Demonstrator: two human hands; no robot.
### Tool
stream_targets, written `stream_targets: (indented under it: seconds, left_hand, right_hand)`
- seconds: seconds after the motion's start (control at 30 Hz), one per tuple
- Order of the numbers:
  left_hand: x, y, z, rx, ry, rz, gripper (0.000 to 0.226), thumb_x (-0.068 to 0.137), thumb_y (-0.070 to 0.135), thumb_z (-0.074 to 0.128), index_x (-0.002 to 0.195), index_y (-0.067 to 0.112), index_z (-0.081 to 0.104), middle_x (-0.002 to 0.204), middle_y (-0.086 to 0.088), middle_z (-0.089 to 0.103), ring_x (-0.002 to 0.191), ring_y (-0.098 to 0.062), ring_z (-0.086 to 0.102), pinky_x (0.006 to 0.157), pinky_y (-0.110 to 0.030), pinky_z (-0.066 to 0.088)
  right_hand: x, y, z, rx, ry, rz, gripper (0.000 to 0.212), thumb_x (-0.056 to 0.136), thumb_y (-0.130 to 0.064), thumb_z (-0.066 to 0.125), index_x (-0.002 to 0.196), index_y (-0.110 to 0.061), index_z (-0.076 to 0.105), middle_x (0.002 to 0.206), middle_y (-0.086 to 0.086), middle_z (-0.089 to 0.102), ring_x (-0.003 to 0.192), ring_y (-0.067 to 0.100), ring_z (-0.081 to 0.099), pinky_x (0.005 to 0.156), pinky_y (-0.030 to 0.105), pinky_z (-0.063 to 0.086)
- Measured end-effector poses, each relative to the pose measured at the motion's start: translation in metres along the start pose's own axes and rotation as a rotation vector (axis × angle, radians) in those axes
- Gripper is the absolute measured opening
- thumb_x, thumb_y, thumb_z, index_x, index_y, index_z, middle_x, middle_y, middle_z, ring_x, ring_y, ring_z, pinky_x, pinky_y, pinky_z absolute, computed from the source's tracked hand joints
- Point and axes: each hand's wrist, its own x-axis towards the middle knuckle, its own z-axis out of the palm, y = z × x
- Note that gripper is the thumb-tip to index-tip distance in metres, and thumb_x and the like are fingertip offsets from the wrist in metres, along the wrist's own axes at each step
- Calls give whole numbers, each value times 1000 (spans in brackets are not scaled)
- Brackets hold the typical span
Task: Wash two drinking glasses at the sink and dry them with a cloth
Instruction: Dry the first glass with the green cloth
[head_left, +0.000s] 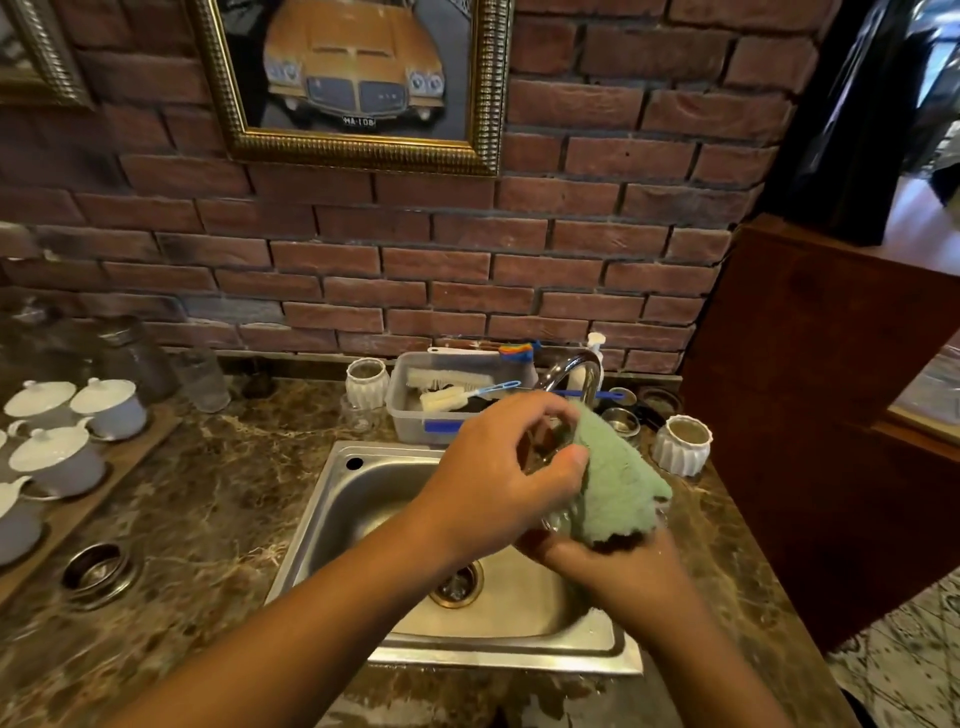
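Note:
Over the steel sink (332, 514) both hands work on one clear drinking glass (545, 447), which is mostly hidden. A green cloth (615, 483) drapes over the glass. My left hand (498, 478) curls round the glass's upper part, its thumb pressing the cloth's edge. My right hand (618, 566) holds the glass and cloth from below. A second clear glass (200, 379) stands on the counter at the back left.
A chrome tap (571, 371) rises behind the hands. A plastic tub (410, 410) of brushes sits behind the sink, flanked by white ribbed jars (367, 383) (680, 444). Lidded white cups (109, 402) on a wooden tray (124, 457) stand at left. A wooden partition (810, 415) bounds the right.

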Motion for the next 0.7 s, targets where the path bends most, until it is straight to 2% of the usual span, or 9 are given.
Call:
stream_targets:
  seconds: [0.07, 0.1, 0.17, 0.2, 0.3, 0.43, 0.57, 0.63, 0.7]
  left_hand:
    - [-2, 1, -8, 58, -60, 127, 48, 78, 51, 49, 116, 25, 64, 104, 11, 61, 100, -1, 55, 79, -8, 43]
    - [-2, 2, -11, 74, -97, 187, 49, 78, 49, 49, 117, 22, 64, 106, 7, 61, 100, -4, 55, 81, -13, 44]
    - [-3, 5, -15, 99, -174, 276, 51, 79, 46, 49, 118, 17, 64, 107, 2, 61, 101, -9, 56, 84, -25, 47]
    - [-4, 7, -17, 112, -212, 311, 51, 80, 45, 49, 119, 15, 64, 108, 0, 61, 102, -12, 56, 86, -29, 48]
    - [-7, 14, -18, 144, -327, 393, 50, 84, 43, 50, 121, 12, 63, 112, -1, 61, 106, -16, 57, 90, -38, 48]
    - [-4, 8, -23, 213, -387, 384, 49, 89, 45, 43, 125, 18, 59, 116, 4, 59, 110, -13, 55, 92, -43, 48]
    - [-4, -1, -25, 136, -302, 285, 52, 91, 46, 42, 133, 22, 60, 130, 6, 56, 126, -14, 51, 104, -40, 43]
    - [-4, -1, -21, 117, -231, 218, 54, 89, 50, 42, 135, 28, 60, 131, 10, 52, 128, -8, 47, 104, -33, 42]
    - [-2, 3, -16, 87, -159, 114, 55, 86, 57, 40, 133, 35, 61, 127, 14, 50, 124, -1, 45, 98, -28, 45]
  right_hand:
    - [0, -7, -9, 195, -105, 98, 39, 61, -22, 91, 94, -28, 71, 95, 21, 71, 89, 49, 67, 75, 70, 52]
    - [1, -5, -14, 298, -173, 122, 50, 55, -24, 93, 100, -22, 71, 98, 27, 70, 91, 54, 66, 76, 74, 50]
    - [1, 1, -21, 594, -356, 220, 71, 49, -19, 96, 112, -7, 66, 100, 24, 73, 89, 43, 71, 76, 58, 59]
    - [0, 1, -21, 760, -447, 288, 76, 56, -16, 94, 120, 2, 59, 103, 23, 73, 92, 37, 73, 77, 48, 61]
    - [-4, 11, -9, 1022, -664, 221, 54, 93, -9, 63, 140, 7, 42, 129, 24, 62, 118, 33, 63, 101, 44, 50]
    - [-6, 15, -5, 966, -622, 229, 52, 91, -7, 66, 136, 3, 43, 124, 22, 62, 112, 33, 64, 93, 44, 56]
    - [-5, 3, -10, 783, -392, 242, 79, 58, -21, 93, 126, -5, 56, 107, 24, 71, 88, 38, 72, 63, 43, 62]
    - [-3, -3, -10, 579, -252, 184, 65, 56, -24, 91, 115, -16, 67, 108, 29, 69, 92, 48, 69, 66, 50, 61]
    - [-2, -12, -5, 331, -111, 173, 38, 52, -36, 89, 86, -27, 75, 100, 35, 66, 94, 59, 62, 73, 66, 56]
